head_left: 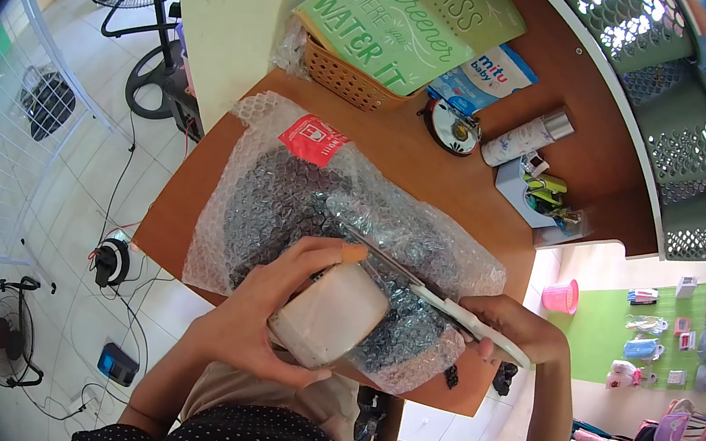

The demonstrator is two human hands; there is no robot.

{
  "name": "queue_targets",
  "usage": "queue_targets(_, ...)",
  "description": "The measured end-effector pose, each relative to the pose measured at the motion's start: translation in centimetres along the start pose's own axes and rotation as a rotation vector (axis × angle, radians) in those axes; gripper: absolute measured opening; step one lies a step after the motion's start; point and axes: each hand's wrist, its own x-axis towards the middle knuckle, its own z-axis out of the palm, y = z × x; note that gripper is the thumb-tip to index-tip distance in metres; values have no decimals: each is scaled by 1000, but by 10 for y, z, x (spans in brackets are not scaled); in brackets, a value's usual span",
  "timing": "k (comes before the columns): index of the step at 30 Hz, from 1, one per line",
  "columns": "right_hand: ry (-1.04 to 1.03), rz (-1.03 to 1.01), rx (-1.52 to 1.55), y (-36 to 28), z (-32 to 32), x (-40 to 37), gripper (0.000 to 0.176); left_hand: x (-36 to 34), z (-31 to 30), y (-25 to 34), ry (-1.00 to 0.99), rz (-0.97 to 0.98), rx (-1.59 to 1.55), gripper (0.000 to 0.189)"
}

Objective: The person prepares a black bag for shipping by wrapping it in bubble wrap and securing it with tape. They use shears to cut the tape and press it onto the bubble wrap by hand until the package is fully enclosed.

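My left hand (259, 302) is wrapped round a cream-white box-shaped object (331, 313) at the desk's front edge. The thumb is below it and the fingers are over its top. My right hand (516, 329) grips the white handles of a pair of scissors (448, 307). The metal blades point up and left, close to the fingertips of my left hand and above the wrap. Clear bubble wrap (224, 196) with dark contents and a red label (314, 139) lies beneath both hands on the brown desk (189, 192).
Behind the wrap stand a brown basket (348, 77) under a green sign (394, 27), a round tin (454, 129), a spray can (529, 136) and a grey holder (522, 195). Green perforated racks (678, 155) rise at the right. Fans stand on the floor at the left.
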Motion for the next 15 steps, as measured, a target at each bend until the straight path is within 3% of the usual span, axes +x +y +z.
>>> queue_targets(2,-25,49,34,-5,0,0,31,0,0,0,0,39,39,93)
queue_targets(8,112,-129,-30,13,-1,-23,54,-2,-2,1,10,15,41,94)
queue_targets(10,517,-234,278,23,4,-39,66,-3,-1,-1,23,13,-1,93)
queue_targets(12,678,-315,192,61,-12,-47,69,-3,-1,-2,26,23,-7,93)
queue_targets(13,891,-290,84,77,-15,-43,66,-2,0,-2,28,35,-12,93)
queue_targets(15,1093,37,-203,100,-27,-32,49,-3,2,-5,34,56,-14,93)
